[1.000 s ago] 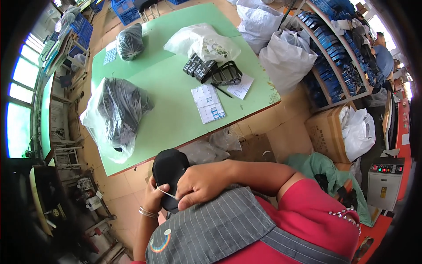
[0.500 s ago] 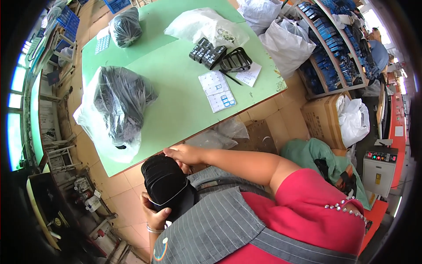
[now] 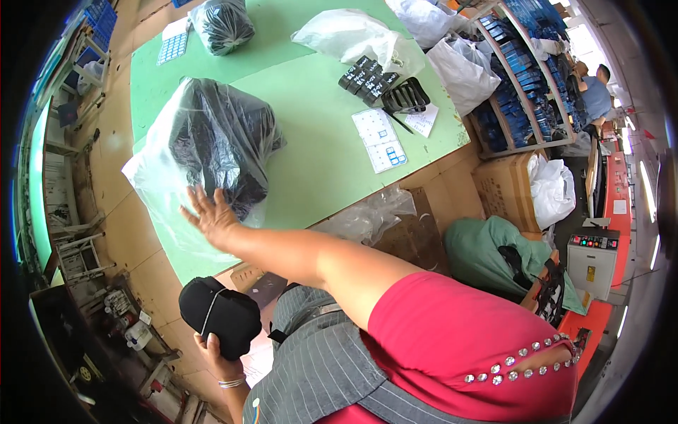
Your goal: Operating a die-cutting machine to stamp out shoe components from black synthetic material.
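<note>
A clear plastic bag of dark goods point(image 3: 212, 152) lies on the green desk point(image 3: 318, 169), touching the right grip point(image 3: 210, 218). Beyond it sits a smaller matching bag point(image 3: 223, 25). To the grip's right lies a white label sheet with blue squares point(image 3: 381, 140); farther right, a brown carton point(image 3: 503, 187).

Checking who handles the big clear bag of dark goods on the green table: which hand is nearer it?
Right. The right hand lies spread on the clear bag; the left hand holds a black cap below the table edge.

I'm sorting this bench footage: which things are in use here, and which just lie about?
In use:
left hand holding black cap
right hand on large clear bag of dark items

Lying about:
sticker sheet
small black boxes
cardboard box
</note>
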A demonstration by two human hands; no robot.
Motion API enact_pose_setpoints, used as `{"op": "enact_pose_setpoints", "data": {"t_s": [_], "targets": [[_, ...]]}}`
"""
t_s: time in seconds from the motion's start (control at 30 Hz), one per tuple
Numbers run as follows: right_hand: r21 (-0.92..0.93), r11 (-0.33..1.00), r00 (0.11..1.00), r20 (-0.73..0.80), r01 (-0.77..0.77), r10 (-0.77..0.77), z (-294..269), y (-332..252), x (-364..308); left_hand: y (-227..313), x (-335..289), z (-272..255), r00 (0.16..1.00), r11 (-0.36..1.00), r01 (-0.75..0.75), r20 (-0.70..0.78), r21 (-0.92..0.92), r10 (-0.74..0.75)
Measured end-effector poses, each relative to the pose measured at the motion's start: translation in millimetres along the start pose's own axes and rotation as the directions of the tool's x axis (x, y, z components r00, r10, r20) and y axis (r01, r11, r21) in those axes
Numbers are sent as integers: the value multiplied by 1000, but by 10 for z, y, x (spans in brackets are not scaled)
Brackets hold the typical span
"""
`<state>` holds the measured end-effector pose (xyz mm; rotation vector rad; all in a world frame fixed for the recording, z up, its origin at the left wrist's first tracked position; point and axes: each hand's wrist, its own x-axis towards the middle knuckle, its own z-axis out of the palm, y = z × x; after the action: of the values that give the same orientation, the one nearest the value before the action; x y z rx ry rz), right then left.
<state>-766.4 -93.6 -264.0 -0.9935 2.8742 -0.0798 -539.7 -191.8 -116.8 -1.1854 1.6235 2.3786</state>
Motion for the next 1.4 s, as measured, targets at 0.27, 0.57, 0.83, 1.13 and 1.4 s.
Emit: {"op": "enact_pose_setpoints", "data": {"t_s": [0.27, 0.57, 0.83, 1.13, 1.4], "targets": [[758, 610, 897, -75, -233, 436, -513, 568, 139, 352, 978, -252, 999, 971, 0, 31, 239, -7], [982, 183, 819, -69, -45, 569, -1740, 816, -124, 1378, 2312, 706, 898, 887, -181, 440, 425, -28], [971, -211, 713, 67, 115, 698, -1900, 853, -416, 1080, 2902, 1401, 729, 360, -684, 619, 634, 294], [955, -292, 675, 183, 50, 714, -1987, 902, -364, 350, 2288, 391, 524, 247, -436, 20, 866, 851], [985, -171, 602, 141, -8, 786, -2320, 1675, 38, 1388, 3237, 480, 831, 641, -473, 65, 605, 552]]}}
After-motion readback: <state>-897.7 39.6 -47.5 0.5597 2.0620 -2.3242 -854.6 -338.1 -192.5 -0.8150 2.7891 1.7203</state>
